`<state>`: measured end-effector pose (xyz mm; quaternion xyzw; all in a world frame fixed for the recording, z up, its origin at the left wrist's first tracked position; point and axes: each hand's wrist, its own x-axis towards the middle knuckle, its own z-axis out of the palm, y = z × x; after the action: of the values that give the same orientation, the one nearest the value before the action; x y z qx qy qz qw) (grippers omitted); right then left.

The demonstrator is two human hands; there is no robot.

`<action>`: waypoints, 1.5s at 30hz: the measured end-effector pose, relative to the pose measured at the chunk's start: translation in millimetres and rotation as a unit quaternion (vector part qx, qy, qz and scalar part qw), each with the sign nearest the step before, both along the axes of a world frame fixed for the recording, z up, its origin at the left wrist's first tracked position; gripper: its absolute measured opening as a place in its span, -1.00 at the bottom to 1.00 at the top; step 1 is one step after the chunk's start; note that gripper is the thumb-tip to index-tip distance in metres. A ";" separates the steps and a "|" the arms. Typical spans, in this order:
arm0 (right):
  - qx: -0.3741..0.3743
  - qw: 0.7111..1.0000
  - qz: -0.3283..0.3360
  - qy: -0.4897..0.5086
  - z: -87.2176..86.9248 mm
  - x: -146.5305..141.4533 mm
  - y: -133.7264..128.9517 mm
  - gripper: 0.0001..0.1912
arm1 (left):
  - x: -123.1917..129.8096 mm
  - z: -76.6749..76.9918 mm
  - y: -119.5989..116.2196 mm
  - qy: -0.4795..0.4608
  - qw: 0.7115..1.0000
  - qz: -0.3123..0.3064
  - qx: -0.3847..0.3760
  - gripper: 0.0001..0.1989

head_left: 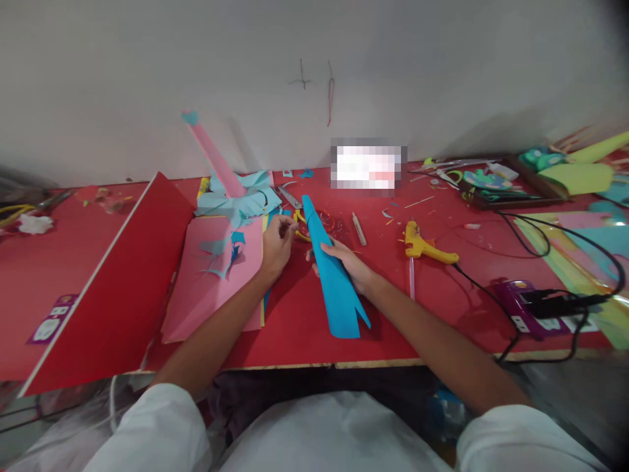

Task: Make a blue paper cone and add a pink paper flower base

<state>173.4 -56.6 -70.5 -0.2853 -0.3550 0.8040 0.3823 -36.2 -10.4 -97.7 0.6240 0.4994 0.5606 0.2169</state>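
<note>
A red table (295, 341) ran along the wall, and on its left a big red board (118, 288) stood aslant, its pale edge facing up. Just right of the board lay pink sheets (196, 314), with yellow and blue edges showing beneath them. Far to the right I saw a dark tray (555, 195) crowded with paper pieces. In the middle, a blue paper cone (337, 282) leaned with its narrow end toward the far side and its wide, notched end toward the near edge. The person's right hand (344, 259) gripped it from the right, thumb on top, about halfway along. To the far left of it a pink cone (216, 157) rose from pale blue paper. The left hand (278, 244) hung just left of the blue cone, apart from it, fingertips drawn narrow; I could not tell whether they pinched something small. Right of the right hand rested a yellow glue gun (422, 248). Yellow-handled scissors (289, 196) lay beyond the left hand, and small blue scraps (209, 247) were scattered over the pink sheets.
</note>
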 end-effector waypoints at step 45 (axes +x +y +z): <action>-0.001 1.000 0.006 -0.005 0.3 -0.2 -0.6 -0.43 | 4.8 7.7 -7.0 0.081 0.995 -0.051 0.037 -0.54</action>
<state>173.2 -57.2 -70.3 -0.2876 -0.3575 0.8052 0.3757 -31.4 -17.3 -90.0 0.6999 0.4616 0.5143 0.1804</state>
